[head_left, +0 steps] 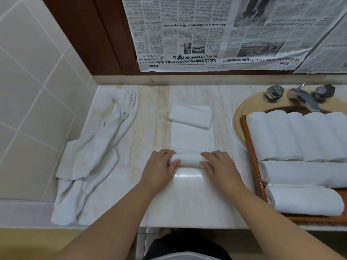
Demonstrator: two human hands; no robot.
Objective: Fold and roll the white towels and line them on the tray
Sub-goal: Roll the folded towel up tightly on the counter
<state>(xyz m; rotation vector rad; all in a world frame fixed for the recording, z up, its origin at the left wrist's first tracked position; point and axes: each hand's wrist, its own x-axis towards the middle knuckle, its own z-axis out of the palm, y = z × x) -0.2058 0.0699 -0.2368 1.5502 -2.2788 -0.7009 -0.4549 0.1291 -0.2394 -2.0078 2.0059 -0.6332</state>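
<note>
- Pale marble worktop (116, 194), stained; tiled wall at left, newspaper (216, 32) taped above.
- Left hand (159, 167) and right hand (219, 166) curl over the rolled near end of a flat towel strip (192, 139).
- Folded towel (190, 115) beyond; crumpled towels (97, 143) left.
- Wooden tray (252, 156) of rolled towels (294, 136) lies over the sink (237, 117).

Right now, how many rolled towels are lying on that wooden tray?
7 that I can see. Five stand side by side along the back of the tray, the first at. Two lie crosswise in front: and. The frame edge may hide more.
</note>
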